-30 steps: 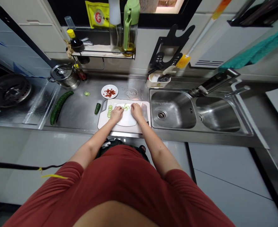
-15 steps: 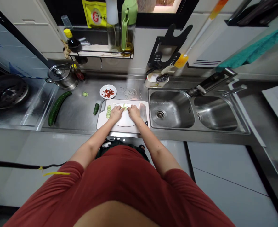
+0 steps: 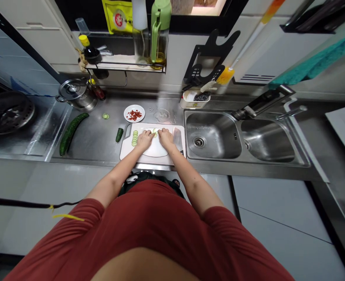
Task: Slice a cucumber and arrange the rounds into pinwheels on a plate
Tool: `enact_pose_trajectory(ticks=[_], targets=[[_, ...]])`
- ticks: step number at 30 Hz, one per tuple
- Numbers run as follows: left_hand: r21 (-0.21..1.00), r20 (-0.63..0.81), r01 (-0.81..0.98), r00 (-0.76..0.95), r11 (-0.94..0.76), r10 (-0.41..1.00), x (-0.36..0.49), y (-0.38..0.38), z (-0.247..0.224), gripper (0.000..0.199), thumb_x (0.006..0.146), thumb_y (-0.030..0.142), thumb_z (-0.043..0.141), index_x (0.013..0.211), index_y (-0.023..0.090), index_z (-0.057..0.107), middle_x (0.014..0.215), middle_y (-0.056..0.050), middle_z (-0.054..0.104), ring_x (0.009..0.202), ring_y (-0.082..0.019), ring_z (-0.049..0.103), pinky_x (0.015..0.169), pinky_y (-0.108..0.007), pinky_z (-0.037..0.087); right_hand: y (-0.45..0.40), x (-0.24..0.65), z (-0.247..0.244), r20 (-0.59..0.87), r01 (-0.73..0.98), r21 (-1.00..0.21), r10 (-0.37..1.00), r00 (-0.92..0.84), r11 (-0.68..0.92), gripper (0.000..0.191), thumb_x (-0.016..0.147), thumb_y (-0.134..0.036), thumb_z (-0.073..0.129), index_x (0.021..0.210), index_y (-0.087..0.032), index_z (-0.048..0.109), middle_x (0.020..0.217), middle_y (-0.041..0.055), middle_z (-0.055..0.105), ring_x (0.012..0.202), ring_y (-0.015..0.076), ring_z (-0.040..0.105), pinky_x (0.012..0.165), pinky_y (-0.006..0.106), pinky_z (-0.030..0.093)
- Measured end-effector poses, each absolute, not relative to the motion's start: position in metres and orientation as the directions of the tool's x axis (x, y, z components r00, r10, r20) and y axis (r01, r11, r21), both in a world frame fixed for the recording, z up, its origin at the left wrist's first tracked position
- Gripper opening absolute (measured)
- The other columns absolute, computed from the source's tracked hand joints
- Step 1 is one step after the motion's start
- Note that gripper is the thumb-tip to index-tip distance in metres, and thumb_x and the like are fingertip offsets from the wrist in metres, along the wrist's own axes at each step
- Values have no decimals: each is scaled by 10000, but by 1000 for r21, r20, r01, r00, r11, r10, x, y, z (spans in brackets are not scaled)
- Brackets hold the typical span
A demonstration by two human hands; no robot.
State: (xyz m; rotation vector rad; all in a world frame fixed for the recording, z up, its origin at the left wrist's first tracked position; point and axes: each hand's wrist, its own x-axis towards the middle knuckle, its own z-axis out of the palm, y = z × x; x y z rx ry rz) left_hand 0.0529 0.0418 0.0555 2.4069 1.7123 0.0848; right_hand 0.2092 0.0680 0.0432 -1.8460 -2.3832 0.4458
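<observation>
A white oval plate [image 3: 155,148] lies on a white cutting board [image 3: 127,151]. My left hand [image 3: 144,139] and my right hand [image 3: 165,137] are over the plate's far part, fingers closed on small pale green cucumber slices [image 3: 155,133] between them. A row of cucumber slices [image 3: 134,138] lies on the board left of my left hand. On the board's right part rests a knife [image 3: 177,136], partly hidden by my right hand and forearm. Left of the board is a cut cucumber piece [image 3: 119,134].
Behind the board stands a plate of chopped red pieces [image 3: 134,113]. A whole cucumber [image 3: 72,133], more slices [image 3: 106,116] and a lidded pot [image 3: 77,95] are at the left. A double sink [image 3: 213,134] is at the right, with a caddy [image 3: 195,100] behind.
My right hand has shifted very slightly around the slices at the plate's far edge. Otherwise the objects stay where they were.
</observation>
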Motion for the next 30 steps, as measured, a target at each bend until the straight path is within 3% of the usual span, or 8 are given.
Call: enact_pose_trajectory(ticks=[30], targets=[[179, -65, 927, 346, -330, 936, 56, 44, 58, 390, 954, 253, 327, 1251, 282, 578, 1177, -118, 528, 1102, -273, 407, 824, -381, 409, 67, 208, 45, -85, 932, -300, 968, -237, 202, 303, 958, -172, 363, 1138, -190, 607, 1110, 138, 573, 1044, 252, 487, 843, 334, 420]])
